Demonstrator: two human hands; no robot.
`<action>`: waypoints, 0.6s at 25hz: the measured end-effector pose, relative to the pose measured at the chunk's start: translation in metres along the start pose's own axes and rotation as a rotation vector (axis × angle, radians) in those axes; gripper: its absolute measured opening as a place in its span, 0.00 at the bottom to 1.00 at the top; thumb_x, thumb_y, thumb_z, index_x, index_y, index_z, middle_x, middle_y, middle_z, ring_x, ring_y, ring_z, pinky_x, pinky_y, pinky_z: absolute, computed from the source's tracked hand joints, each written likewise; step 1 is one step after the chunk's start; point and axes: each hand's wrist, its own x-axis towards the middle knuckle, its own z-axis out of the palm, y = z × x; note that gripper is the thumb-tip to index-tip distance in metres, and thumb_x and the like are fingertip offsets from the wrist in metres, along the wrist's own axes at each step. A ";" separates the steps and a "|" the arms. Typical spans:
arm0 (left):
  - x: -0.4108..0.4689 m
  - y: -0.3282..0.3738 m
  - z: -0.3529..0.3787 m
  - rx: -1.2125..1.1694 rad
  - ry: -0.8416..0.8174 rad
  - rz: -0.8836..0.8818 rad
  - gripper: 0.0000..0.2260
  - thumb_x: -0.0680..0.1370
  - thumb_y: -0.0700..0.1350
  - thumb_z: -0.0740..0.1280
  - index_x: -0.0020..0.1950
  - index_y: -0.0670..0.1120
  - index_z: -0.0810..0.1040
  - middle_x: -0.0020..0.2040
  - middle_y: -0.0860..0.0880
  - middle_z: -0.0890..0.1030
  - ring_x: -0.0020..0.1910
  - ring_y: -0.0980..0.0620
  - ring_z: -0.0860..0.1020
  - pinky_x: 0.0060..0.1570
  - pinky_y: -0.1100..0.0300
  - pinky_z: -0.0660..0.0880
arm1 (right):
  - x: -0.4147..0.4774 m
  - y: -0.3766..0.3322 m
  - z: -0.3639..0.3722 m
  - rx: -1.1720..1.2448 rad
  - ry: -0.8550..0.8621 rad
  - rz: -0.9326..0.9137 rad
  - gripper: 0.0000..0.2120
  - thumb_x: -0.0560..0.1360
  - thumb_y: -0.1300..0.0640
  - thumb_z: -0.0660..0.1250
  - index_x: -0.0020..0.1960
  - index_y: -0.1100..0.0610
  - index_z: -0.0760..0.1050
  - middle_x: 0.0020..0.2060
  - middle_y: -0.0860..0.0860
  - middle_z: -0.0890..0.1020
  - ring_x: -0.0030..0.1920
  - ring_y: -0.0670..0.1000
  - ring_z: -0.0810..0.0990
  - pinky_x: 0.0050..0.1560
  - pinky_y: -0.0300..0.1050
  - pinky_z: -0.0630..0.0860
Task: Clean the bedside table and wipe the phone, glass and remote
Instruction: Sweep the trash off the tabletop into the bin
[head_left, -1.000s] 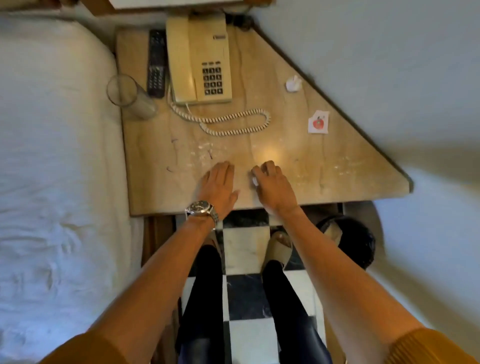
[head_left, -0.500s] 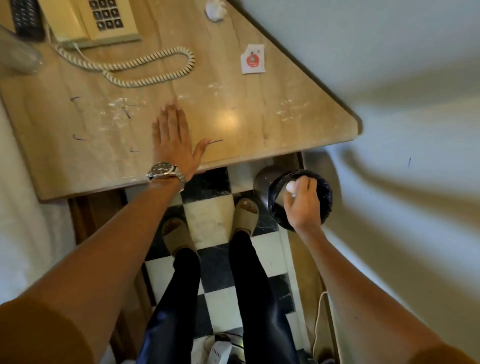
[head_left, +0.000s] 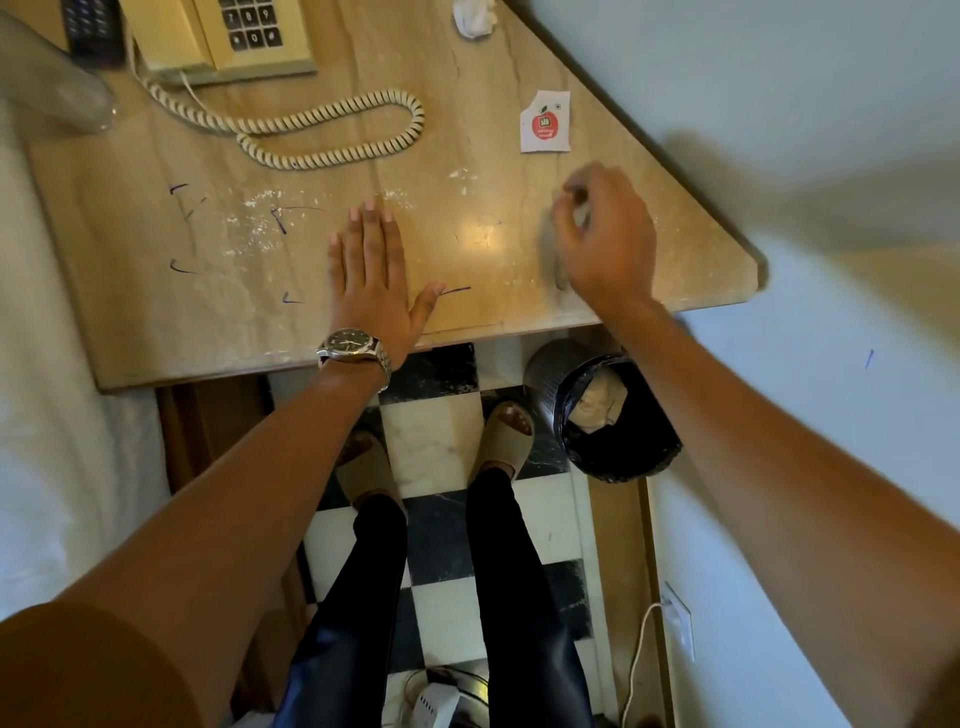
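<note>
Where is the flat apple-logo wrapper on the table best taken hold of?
Probably at its near edge: the apple-logo wrapper lies flat on the table, so only an edge offers a grip. Come from above and the front with the right hand, since the wall runs close behind it.

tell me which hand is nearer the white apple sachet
Right. The right hand hangs over the table just on the person's side of the apple sachet; the left hand lies flat farther left, by the front edge.
</note>
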 end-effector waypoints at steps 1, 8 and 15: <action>0.001 0.000 0.000 0.000 -0.009 -0.002 0.39 0.83 0.65 0.46 0.82 0.37 0.46 0.83 0.36 0.49 0.82 0.36 0.49 0.80 0.40 0.47 | 0.027 -0.014 0.004 -0.018 0.022 0.059 0.13 0.82 0.48 0.63 0.63 0.54 0.74 0.58 0.51 0.79 0.54 0.47 0.80 0.45 0.29 0.71; 0.005 -0.001 0.005 0.006 -0.047 -0.003 0.40 0.82 0.66 0.45 0.82 0.37 0.42 0.83 0.37 0.45 0.82 0.37 0.46 0.79 0.40 0.44 | 0.105 -0.043 0.021 0.114 -0.142 0.611 0.30 0.78 0.50 0.71 0.74 0.57 0.63 0.70 0.54 0.74 0.69 0.55 0.77 0.65 0.45 0.74; 0.007 -0.018 0.004 0.000 -0.034 -0.021 0.40 0.82 0.66 0.45 0.82 0.37 0.42 0.83 0.36 0.45 0.82 0.36 0.46 0.79 0.39 0.45 | -0.002 -0.007 0.027 0.186 0.146 0.428 0.05 0.82 0.53 0.64 0.50 0.54 0.70 0.43 0.47 0.78 0.40 0.43 0.77 0.38 0.37 0.74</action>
